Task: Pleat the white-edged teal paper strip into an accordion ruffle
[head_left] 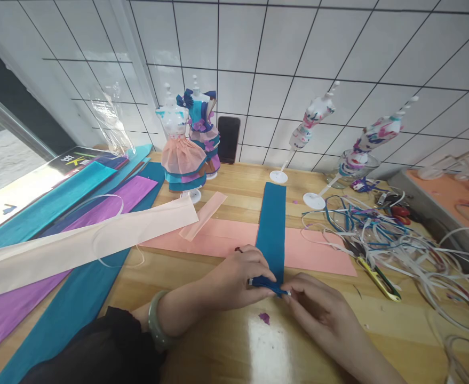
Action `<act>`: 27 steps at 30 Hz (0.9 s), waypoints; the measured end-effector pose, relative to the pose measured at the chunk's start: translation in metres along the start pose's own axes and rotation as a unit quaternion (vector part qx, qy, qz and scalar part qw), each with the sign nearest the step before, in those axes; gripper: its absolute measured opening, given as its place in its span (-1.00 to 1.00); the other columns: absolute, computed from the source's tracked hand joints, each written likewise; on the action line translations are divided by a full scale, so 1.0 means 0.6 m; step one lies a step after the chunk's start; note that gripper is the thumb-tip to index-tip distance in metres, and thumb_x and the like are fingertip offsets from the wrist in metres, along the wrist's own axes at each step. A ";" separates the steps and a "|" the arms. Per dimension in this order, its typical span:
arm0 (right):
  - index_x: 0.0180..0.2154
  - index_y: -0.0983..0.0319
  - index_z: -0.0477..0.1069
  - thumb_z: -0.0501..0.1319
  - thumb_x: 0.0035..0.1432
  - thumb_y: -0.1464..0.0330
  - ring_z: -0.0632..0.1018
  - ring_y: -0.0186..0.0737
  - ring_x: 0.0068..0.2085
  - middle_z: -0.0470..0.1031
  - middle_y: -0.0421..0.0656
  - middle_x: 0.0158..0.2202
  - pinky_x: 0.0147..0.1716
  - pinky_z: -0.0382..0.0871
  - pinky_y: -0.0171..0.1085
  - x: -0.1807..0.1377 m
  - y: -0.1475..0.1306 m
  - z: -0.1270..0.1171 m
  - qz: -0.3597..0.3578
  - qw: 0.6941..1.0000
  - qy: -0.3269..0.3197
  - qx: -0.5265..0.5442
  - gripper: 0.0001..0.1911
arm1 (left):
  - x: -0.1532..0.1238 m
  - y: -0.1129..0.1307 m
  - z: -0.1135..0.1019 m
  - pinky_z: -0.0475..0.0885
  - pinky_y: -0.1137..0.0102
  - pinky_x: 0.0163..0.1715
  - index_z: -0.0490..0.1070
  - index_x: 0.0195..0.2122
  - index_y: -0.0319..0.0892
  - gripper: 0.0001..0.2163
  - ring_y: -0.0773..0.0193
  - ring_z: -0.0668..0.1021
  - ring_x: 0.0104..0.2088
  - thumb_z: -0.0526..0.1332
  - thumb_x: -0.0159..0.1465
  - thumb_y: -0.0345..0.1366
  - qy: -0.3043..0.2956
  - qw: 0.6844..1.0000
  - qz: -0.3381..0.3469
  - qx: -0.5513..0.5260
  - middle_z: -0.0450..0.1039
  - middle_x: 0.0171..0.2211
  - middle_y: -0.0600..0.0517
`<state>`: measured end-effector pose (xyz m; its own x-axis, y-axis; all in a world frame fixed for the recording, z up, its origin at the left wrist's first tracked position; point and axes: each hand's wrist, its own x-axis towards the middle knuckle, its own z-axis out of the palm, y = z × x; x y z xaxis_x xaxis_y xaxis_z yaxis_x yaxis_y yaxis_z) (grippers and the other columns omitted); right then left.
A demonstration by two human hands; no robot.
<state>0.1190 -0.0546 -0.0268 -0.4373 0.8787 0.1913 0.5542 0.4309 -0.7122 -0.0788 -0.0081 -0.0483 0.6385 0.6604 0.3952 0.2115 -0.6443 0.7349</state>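
- Grip of left hand (234,277): pinched on the folded near end of the teal paper strip (272,224).
- Grip of right hand (322,306): fingertips pinch the same fold from the right.
- Strip lies flat on the table (226,341), running away from the hands and crossing over a pink sheet (318,256).
- Yellow snips (380,280) and ribbon tangle (378,234) lie to the right.

Bright daylight from the left, tabletop (218,341) glare, edges bent by the lens.
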 end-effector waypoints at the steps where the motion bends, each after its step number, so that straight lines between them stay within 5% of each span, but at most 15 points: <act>1: -0.28 0.21 0.34 0.07 0.15 0.46 0.44 -0.29 -0.41 0.40 -0.16 -0.43 -0.44 0.33 -0.33 0.000 0.001 0.000 -0.003 1.000 -0.001 0.001 -0.89 | 0.000 -0.001 0.001 0.30 0.36 -0.16 0.45 -0.34 -0.19 -0.89 0.29 0.46 -0.28 0.21 0.14 -0.30 -0.001 1.000 0.001 -0.004 0.46 -0.37 -0.02; 6: -0.06 0.19 0.28 0.11 0.15 0.46 0.46 -0.29 -0.32 0.41 -0.10 -0.24 -0.32 0.38 -0.31 -0.001 0.005 0.002 -0.012 1.000 0.019 -0.008 -0.71 | 0.001 0.000 0.003 0.32 0.41 -0.23 0.45 -0.40 -0.20 -0.93 0.32 0.47 -0.33 0.18 0.14 -0.37 0.009 1.000 -0.008 -0.011 0.48 -0.42 -0.01; 11: 0.08 0.17 0.18 0.17 0.12 0.42 0.39 -0.16 -0.02 0.32 -0.02 -0.02 -0.08 0.34 -0.20 -0.001 0.009 0.012 -0.033 0.997 0.037 -0.053 -0.53 | 0.000 0.001 0.006 0.33 0.41 -0.23 0.45 -0.42 -0.22 -0.91 0.33 0.47 -0.37 0.17 0.13 -0.37 0.017 1.000 -0.014 0.002 0.47 -0.44 -0.02; 19: -0.20 0.22 0.40 0.09 0.16 0.46 0.50 -0.23 -0.24 0.45 -0.09 -0.29 -0.29 0.41 -0.29 0.006 0.004 0.015 -0.045 0.999 0.012 -0.026 -0.83 | -0.001 0.001 0.007 0.32 0.42 -0.21 0.46 -0.42 -0.22 -0.90 0.34 0.48 -0.36 0.15 0.13 -0.38 0.008 1.000 0.000 0.018 0.47 -0.45 0.00; 27: -0.25 0.21 0.37 0.09 0.17 0.46 0.49 -0.24 -0.24 0.45 -0.09 -0.29 -0.30 0.39 -0.29 0.001 0.014 -0.004 -0.030 0.999 0.025 -0.022 -0.87 | -0.001 -0.001 0.000 0.35 0.41 -0.22 0.47 -0.26 -0.20 -0.84 0.31 0.50 -0.32 0.19 0.14 -0.34 0.013 0.999 -0.042 -0.015 0.52 -0.40 -0.01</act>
<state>0.1251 -0.0498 -0.0313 -0.4347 0.8601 0.2670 0.5592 0.4901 -0.6687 -0.0791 -0.0083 -0.0489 0.6007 0.7212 0.3451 0.2414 -0.5751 0.7817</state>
